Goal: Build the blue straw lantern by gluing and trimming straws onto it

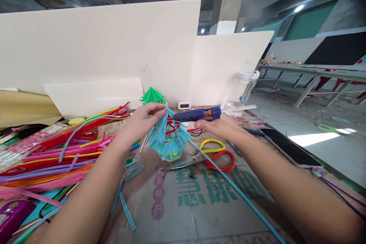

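My right hand (pixel 215 126) is wrapped round a dark blue glue gun (pixel 194 115), with a clear glue stick (pixel 241 108) poking out of its back end. The gun's nozzle points left at the upper roof of a small pagoda model (pixel 164 143) made of light blue strips. My left hand (pixel 147 117) grips the model near its peak, where a short wooden stick sticks up. Red lattice shows between its two roof tiers. Behind my left hand stands a green-roofed model (pixel 153 95), partly hidden. Scissors (pixel 213 156) with yellow and red handles lie at the model's right.
Bundles of coloured strips (pixel 65 160) cover the left side. Cut blue pieces (pixel 127 211) and a long blue strip (pixel 234 187) lie on the table board. A phone (pixel 288 146), a clear plastic jar (pixel 243 87) and a small white digital display (pixel 184 105) sit farther out. White panels (pixel 114 45) stand behind.
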Available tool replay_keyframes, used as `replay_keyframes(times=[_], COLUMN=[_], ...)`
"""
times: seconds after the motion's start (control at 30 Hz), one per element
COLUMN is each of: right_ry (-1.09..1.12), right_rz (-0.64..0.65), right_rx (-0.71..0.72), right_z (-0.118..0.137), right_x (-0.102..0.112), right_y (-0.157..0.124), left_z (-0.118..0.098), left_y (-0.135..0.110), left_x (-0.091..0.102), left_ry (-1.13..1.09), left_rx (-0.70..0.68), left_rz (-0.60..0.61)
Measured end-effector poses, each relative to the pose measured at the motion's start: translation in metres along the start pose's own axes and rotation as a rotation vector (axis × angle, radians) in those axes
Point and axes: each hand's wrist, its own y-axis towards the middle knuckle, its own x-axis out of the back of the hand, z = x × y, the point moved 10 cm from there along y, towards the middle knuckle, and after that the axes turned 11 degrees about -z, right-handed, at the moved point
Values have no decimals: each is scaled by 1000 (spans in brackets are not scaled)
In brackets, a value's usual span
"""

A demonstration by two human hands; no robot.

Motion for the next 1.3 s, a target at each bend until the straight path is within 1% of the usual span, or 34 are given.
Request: replay_keyframes(times=[0.3, 0.57, 0.77, 1.03, 1.3], right_ry=[29, 26, -12, -15, -19], right_rz=[19, 75, 80, 104, 93], right_rx=[-12, 42, 49, 102, 159], right_z=[-4, 0, -1, 13, 12], right_x=[-3, -9, -9, -8, -10], right_y=[1, 2, 2, -4, -2], left_z=[1, 4, 3, 3, 4], left_y=[1, 0, 1, 1, 1], left_x=[-1, 0, 1, 1, 1], left_ry=[6, 40, 49, 44, 37], left_rx=[-11, -2, -2, 5, 6], left_rz=[9, 9, 8, 8, 2])
